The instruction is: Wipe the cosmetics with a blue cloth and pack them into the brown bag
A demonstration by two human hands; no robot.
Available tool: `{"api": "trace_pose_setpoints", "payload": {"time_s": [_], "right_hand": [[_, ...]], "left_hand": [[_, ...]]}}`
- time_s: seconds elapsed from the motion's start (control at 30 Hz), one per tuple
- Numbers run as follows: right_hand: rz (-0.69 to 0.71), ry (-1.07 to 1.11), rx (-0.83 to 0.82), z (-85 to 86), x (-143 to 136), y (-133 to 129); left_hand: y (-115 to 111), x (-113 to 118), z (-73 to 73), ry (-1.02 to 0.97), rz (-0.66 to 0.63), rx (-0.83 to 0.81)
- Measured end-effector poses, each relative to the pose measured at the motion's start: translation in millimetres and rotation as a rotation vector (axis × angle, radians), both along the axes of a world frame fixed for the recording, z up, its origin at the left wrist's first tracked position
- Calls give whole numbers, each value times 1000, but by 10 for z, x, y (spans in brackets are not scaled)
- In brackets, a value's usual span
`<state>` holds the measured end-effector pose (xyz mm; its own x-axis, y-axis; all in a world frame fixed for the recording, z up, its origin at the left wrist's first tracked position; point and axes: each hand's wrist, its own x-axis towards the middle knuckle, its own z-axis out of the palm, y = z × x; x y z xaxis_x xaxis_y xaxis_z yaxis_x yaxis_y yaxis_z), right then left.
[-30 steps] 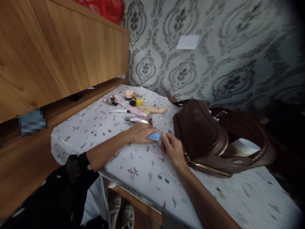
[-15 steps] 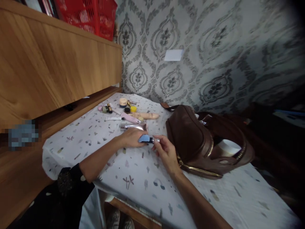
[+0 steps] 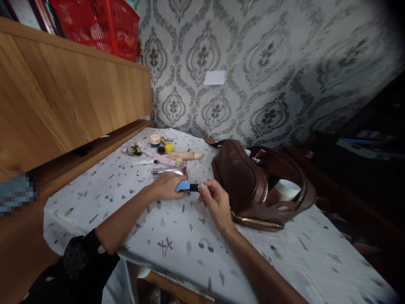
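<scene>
So, blue cloth in left hand, tube in right hand, cylinder in bag

We count two grips, our left grip and right grip, with one black stick and one blue cloth between them. Past the left grip we count four tubes, silver, pink, peach and white, one jar and two lids; smaller pieces there we cannot number. Right of the right grip we have one bag; far past both grips, one basket and one card.
</scene>
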<state>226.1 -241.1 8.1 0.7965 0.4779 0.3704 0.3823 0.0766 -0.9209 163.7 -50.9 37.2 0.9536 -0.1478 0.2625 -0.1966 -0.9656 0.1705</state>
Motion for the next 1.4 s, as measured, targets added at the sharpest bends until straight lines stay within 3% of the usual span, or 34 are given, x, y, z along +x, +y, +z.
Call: {"api": "trace_pose_setpoints", "payload": {"time_s": [0.3, 0.7, 0.9, 1.13, 1.4], "right_hand": [[15, 47, 15, -23, 11, 17], [41, 52, 15, 10, 1, 19], [88, 84, 79, 53, -15, 30], [-40, 133, 181, 87, 16, 14], [25, 123, 207, 228, -91, -74]], "left_hand": [[-42, 12, -81, -59, -28, 43], [-180, 2, -140, -159, -65, -27], [-206, -5, -97, -135, -72, -79], [-189, 11, -104, -70, -41, -106], [-261, -73, 5, -1, -93, -287]]}}
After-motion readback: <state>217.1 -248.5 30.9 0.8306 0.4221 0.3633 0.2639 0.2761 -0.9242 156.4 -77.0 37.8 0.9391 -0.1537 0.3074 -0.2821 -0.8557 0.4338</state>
